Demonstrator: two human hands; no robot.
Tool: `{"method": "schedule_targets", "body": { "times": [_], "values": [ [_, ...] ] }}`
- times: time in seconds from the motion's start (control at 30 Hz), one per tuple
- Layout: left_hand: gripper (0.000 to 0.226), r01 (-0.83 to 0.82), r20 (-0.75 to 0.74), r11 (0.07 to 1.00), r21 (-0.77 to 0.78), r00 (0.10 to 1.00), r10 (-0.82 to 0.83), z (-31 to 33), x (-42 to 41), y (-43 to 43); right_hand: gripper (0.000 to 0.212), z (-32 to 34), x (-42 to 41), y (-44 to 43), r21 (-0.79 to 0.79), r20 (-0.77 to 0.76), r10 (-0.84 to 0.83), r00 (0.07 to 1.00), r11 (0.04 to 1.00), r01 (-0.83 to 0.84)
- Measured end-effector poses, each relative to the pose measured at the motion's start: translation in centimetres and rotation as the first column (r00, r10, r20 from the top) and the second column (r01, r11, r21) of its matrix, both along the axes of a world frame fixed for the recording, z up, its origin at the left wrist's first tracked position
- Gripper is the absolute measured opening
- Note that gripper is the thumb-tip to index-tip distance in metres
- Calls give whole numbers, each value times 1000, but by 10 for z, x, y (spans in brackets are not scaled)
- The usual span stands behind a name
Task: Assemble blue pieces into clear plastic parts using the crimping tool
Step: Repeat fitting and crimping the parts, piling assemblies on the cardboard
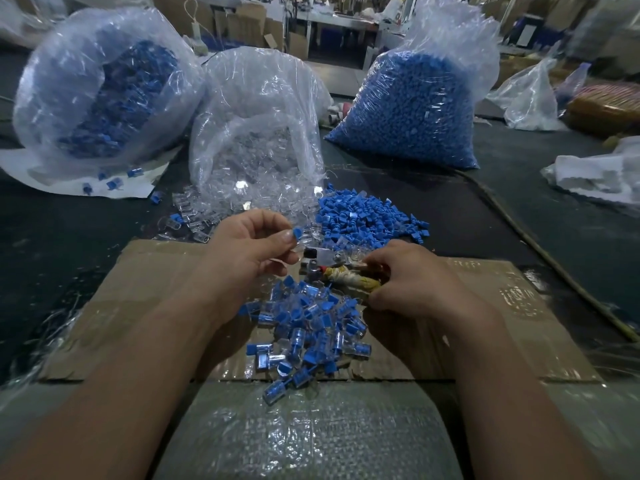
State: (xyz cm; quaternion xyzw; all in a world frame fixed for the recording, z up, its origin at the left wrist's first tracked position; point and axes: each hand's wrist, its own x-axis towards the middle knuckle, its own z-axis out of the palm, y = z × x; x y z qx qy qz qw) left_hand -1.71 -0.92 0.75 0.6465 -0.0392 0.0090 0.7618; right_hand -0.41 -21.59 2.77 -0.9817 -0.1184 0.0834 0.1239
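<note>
My left hand point(247, 244) pinches a small blue piece point(297, 233) seated in a clear plastic part point(304, 241), held just left of the tool's metal head. My right hand point(403, 277) grips the cloth-wrapped handles of the crimping tool point(325, 263), whose jaws point left over a cardboard sheet point(156, 292). Below both hands lies a heap of assembled blue-and-clear parts point(308, 332). Loose blue pieces point(363, 216) are piled behind the tool. Loose clear parts point(214, 211) spill from the middle bag.
Three big plastic bags stand behind: assembled parts at left point(104, 91), clear parts in the middle point(256, 133), blue pieces at right point(412, 109). A cable point(540, 251) runs diagonally on the right. White bags point(602, 174) lie far right. A woven sack point(311, 431) covers my lap.
</note>
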Motion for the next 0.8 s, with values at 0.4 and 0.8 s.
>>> {"method": "schedule_targets", "body": {
  "times": [0.4, 0.8],
  "values": [
    [14, -55, 16, 998, -6, 998, 55, -1, 1, -2, 19, -8, 5, -1, 173, 209, -97, 973, 983, 61],
    [17, -177, 117, 979, 100, 979, 165, 2, -3, -8, 20, -8, -3, 10, 362, 148, 30, 988, 928, -82]
  ]
}}
